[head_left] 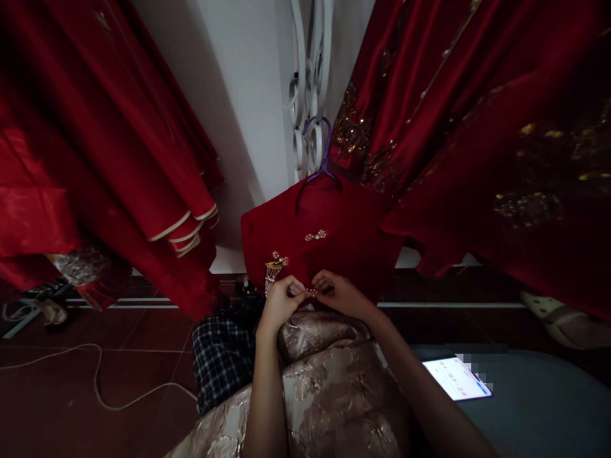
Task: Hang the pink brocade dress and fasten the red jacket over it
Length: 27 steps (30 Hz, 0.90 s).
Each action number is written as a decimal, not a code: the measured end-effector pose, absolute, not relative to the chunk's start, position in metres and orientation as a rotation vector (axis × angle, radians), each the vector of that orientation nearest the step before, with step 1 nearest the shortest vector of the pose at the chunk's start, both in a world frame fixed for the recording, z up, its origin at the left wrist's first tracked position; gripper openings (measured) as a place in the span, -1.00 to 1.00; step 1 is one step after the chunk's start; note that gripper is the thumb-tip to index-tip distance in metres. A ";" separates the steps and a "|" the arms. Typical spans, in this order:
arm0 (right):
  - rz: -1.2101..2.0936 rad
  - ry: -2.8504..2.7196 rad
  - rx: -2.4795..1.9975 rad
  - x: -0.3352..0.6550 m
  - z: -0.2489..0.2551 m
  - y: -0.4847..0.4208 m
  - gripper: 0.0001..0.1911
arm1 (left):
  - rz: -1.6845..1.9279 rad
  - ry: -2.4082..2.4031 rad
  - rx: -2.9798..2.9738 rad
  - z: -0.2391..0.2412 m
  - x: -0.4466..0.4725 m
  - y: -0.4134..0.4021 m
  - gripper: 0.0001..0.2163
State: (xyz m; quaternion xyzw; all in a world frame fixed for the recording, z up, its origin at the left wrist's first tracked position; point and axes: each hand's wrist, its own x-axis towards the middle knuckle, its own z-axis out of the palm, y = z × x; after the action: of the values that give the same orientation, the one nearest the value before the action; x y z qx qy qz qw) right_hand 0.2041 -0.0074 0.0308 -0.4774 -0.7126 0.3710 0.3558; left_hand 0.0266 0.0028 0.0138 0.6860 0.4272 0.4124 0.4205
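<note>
Pinching beads (pixel 310 292), left hand (pixel 283 302) near right hand (pixel 342 295), garments (pixel 147 159) either side

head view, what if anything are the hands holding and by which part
The left hand and right hand appear to pinch a pearl-beaded trim by opposite ends.

Hangs as a deep red garment (pixel 353 222) from a purple hanger (pixel 328 143), spread wide and sloping toward the viewer. Bears a pearl-and-gold ornament (pixel 316 236) near the upper middle and a gold tasselled brooch (pixel 275 264) at the left. Lower, shows a row of small pale beads (pixel 310 292), pinched between left hand (pixel 281 302) and right hand (pixel 340 294).
</note>
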 end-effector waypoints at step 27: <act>1.253 -2.006 -1.170 0.216 0.065 -0.024 -0.78 | 1.458 0.738 0.544 0.023 0.039 0.013 -0.71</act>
State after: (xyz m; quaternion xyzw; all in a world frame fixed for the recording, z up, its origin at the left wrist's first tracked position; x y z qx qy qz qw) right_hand 0.2164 -0.0239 0.0647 -0.4294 -0.7363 0.4599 0.2488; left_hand 0.0388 0.0127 0.0234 0.2397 0.3249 0.6424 0.6514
